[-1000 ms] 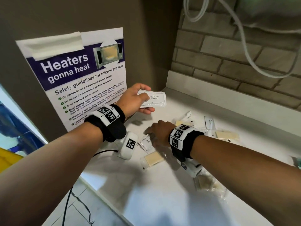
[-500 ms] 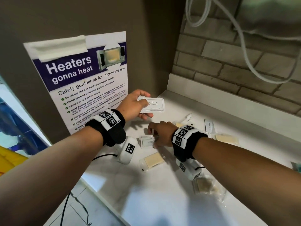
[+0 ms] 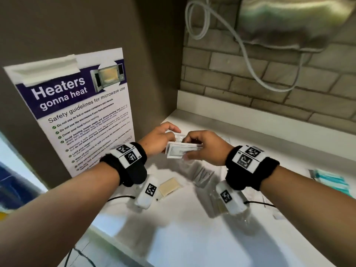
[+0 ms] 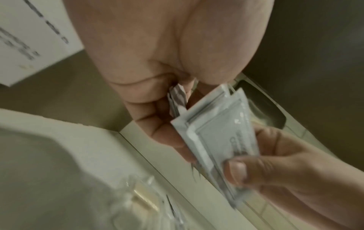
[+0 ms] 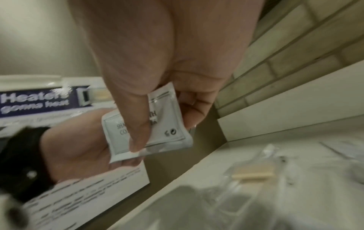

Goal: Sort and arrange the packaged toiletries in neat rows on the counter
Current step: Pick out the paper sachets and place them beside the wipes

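Above the back left of the white counter (image 3: 192,228) my two hands meet. Between them is a small stack of white shampoo sachets (image 3: 181,151). My left hand (image 3: 169,139) grips the stack from the left, fingers under it and thumb on top. My right hand (image 3: 190,149) pinches the front sachet from the right. In the left wrist view the sachets (image 4: 216,133) fan out slightly, with the right thumb (image 4: 236,171) pressed on the lowest one. In the right wrist view the thumb lies across the printed sachet (image 5: 165,133), and the left hand (image 5: 78,147) is behind it.
A wrapped beige soap bar (image 3: 170,186) lies on the counter below the hands, next to crumpled clear packets (image 3: 204,174). A teal packet (image 3: 331,180) sits at the right edge. A microwave poster (image 3: 77,112) covers the left wall. A white cable (image 3: 250,60) hangs over the brick wall.
My right hand lifted a white sachet off the counter and brought it up against the one in my left hand. The left hand dropped slightly to meet it.
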The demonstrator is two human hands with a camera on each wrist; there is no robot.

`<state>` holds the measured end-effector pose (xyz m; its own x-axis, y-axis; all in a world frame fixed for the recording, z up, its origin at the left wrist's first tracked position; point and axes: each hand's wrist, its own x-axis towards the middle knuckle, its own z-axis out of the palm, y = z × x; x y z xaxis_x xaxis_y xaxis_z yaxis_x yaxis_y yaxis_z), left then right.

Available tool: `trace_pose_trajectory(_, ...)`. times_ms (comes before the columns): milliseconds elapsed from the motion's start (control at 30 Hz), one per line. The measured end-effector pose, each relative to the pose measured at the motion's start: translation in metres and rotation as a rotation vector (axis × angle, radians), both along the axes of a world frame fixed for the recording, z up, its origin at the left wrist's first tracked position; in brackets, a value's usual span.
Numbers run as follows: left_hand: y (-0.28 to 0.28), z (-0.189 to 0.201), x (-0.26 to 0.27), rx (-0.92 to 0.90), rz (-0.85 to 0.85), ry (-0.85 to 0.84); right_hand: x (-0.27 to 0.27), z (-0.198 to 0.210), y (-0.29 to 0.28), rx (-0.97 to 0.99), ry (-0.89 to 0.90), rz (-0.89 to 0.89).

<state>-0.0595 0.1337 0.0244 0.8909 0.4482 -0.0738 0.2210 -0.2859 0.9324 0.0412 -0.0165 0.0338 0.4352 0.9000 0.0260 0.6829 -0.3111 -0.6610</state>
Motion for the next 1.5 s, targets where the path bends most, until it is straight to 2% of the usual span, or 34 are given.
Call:
trace_pose_trajectory(233,-0.052,-0.016,0.007,-0.063,-0.217,-0.015,0.001,-0.012,-0.064,0.030,0.051,-0.258)
trace_pose_trajectory(367,-0.075,-0.019,0.009,0.174,-0.389,0.012,-0.003,-0.010,-0.094,0.023,-0.061,-0.384)
trace_pose_trajectory(467,-0.092,-0.023,0.010,0.309,-0.474,0.032,-0.007,-0.012,-0.116,-0.045,-0.043,-0.432)
trace_pose_trajectory(633,-0.130,-0.033,0.020,0.311,-0.615,0.080,-0.011,-0.019,-0.160,-0.295,0.052,-0.382)
trace_pose_trajectory(800,-0.186,-0.041,0.029,0.354,-0.750,0.180,-0.019,-0.022,-0.210,-0.514,0.006,-0.284)
trace_pose_trajectory(900,-0.220,-0.042,0.031,0.456,-0.851,0.248,-0.020,-0.021,-0.239,-0.619,-0.028,-0.268)
trace_pose_trajectory(1000,-0.245,-0.044,0.033,0.656,-0.941,0.299,-0.022,-0.023,-0.262,-0.703,-0.107,-0.280)
trace_pose_trajectory(1167,-0.278,-0.040,0.037,1.035,-0.931,0.321,-0.033,-0.036,-0.282,-0.728,-0.337,-0.276)
trace_pose_trajectory(1266,-0.295,-0.046,0.033,1.135,-0.902,0.345,-0.041,-0.051,-0.286,-0.708,-0.434,-0.290)
trace_pose_trajectory(1400,-0.308,-0.058,0.021,1.138,-0.888,0.387,-0.048,-0.066,-0.289,-0.748,-0.312,-0.350)
trace_pose_trajectory(1500,-0.310,-0.056,0.020,1.057,-0.887,0.415,-0.045,-0.067,-0.288,-0.730,-0.181,-0.379)
